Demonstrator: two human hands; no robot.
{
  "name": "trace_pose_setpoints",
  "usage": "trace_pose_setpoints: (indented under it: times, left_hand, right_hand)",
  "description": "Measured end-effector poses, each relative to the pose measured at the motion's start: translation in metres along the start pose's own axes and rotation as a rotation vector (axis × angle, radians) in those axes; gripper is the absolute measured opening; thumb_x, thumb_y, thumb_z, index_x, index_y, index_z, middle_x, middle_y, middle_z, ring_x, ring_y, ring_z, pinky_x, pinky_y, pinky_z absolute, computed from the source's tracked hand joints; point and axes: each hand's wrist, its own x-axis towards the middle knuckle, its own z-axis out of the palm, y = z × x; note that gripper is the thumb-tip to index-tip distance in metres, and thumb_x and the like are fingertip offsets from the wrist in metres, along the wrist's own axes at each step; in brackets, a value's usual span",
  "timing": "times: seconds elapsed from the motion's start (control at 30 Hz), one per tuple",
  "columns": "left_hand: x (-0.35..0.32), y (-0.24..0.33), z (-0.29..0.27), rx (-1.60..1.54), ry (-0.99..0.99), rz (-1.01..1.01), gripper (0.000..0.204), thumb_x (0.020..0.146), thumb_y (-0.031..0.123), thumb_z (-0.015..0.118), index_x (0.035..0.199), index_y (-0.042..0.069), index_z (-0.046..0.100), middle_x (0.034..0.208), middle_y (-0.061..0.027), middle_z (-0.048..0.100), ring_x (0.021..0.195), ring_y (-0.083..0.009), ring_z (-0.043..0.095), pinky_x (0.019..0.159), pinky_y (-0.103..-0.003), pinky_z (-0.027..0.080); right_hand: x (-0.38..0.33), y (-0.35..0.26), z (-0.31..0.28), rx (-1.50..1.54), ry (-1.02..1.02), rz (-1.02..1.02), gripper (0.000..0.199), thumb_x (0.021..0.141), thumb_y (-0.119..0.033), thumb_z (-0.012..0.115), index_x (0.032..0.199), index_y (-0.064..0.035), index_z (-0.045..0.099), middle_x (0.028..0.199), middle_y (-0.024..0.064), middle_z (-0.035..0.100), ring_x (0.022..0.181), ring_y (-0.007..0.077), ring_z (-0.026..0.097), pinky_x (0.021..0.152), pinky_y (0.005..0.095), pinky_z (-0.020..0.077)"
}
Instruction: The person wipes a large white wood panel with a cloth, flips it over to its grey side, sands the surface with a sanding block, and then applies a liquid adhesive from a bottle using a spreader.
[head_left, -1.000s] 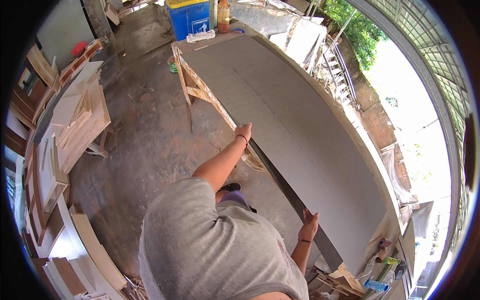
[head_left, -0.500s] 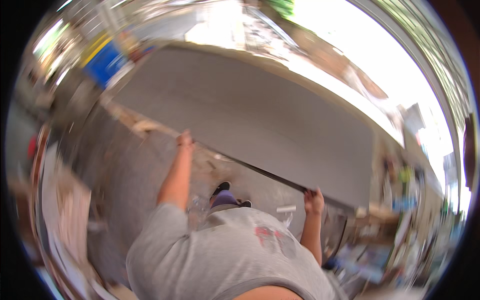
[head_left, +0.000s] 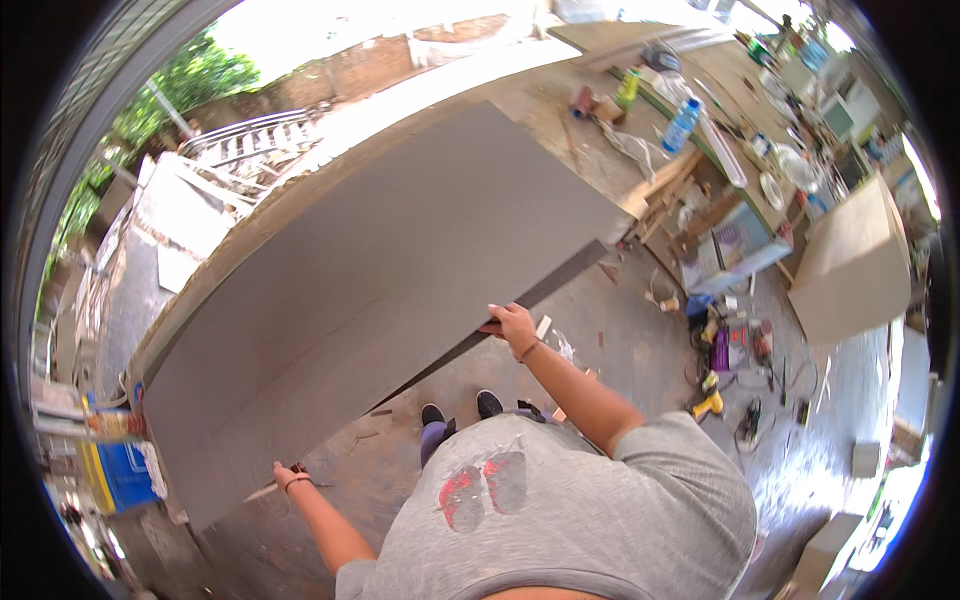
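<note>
A large, flat grey sheet (head_left: 360, 270) lies slanted across a workbench in front of me, its surface plain and smooth. My right hand (head_left: 511, 330) is closed around its near edge, where a long dark strip (head_left: 560, 278) slants downward and widens to the right. Whether that strip is a bent part of the sheet or a separate piece, I cannot tell. Further left, my left hand (head_left: 292, 474) grips the same near edge, its fingers partly hidden.
Wooden bench top (head_left: 590, 165) continues at the far right, carrying a blue-labelled bottle (head_left: 682, 125) and a yellow-green bottle (head_left: 628, 88). A yellow-and-black power tool (head_left: 708, 397) and cables lie on the right floor. A blue-and-yellow container (head_left: 125, 475) stands left; beige panels (head_left: 850, 260) lean right.
My view has swung to the right, so the sheet now slopes up toward the right. Both hands stay on its near edge, and the blur has cleared.
</note>
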Motion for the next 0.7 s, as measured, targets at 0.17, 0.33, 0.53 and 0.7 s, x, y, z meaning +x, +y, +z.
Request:
trace_pose_setpoints:
  times: [0.17, 0.33, 0.53, 0.7]
  left_hand:
    - [0.064, 0.011, -0.005, -0.017, -0.156, -0.066, 0.035, 0.083, 0.036, 0.051, 0.099, 0.007, 0.038, 0.063, -0.0082, 0.046, 0.048, -0.0198, 0.045, 0.043, -0.032, 0.038]
    - [0.049, 0.008, 0.012, 0.009, -0.083, -0.042, 0.034, 0.083, 0.036, 0.051, 0.098, 0.008, 0.040, 0.066, -0.0068, 0.047, 0.053, -0.0193, 0.047, 0.046, -0.032, 0.039]
    - [0.078, 0.003, -0.025, 0.093, -0.157, -0.068, 0.029, 0.083, 0.037, 0.049, 0.092, 0.009, 0.045, 0.074, -0.0026, 0.048, 0.063, -0.0159, 0.045, 0.054, -0.033, 0.040]
    - [0.034, 0.012, -0.019, 0.200, -0.408, -0.026, 0.061, 0.084, 0.041, 0.049, 0.134, 0.010, 0.031, 0.133, -0.0030, 0.036, 0.100, -0.0174, 0.047, 0.087, -0.038, 0.036]
  right_hand:
    - [0.007, -0.006, 0.018, 0.008, -0.063, -0.025, 0.026, 0.083, -0.025, 0.056, 0.090, -0.0003, 0.052, 0.088, 0.0103, 0.062, 0.073, 0.0208, 0.066, 0.049, 0.0254, 0.0401]
    - [0.005, -0.020, 0.004, -0.035, -0.059, 0.096, 0.027, 0.081, -0.027, 0.059, 0.091, -0.0029, 0.053, 0.087, 0.0082, 0.062, 0.073, 0.0187, 0.065, 0.050, 0.0260, 0.0406]
    - [-0.012, -0.021, 0.020, -0.162, -0.121, 0.137, 0.026, 0.080, -0.033, 0.060, 0.084, -0.0082, 0.055, 0.086, 0.0050, 0.062, 0.079, 0.0161, 0.062, 0.065, 0.0324, 0.0421]
    - [-0.025, -0.003, -0.003, -0.141, -0.065, 0.179, 0.023, 0.078, -0.032, 0.060, 0.078, -0.0100, 0.054, 0.075, 0.0027, 0.059, 0.071, 0.0134, 0.056, 0.060, 0.0290, 0.0401]
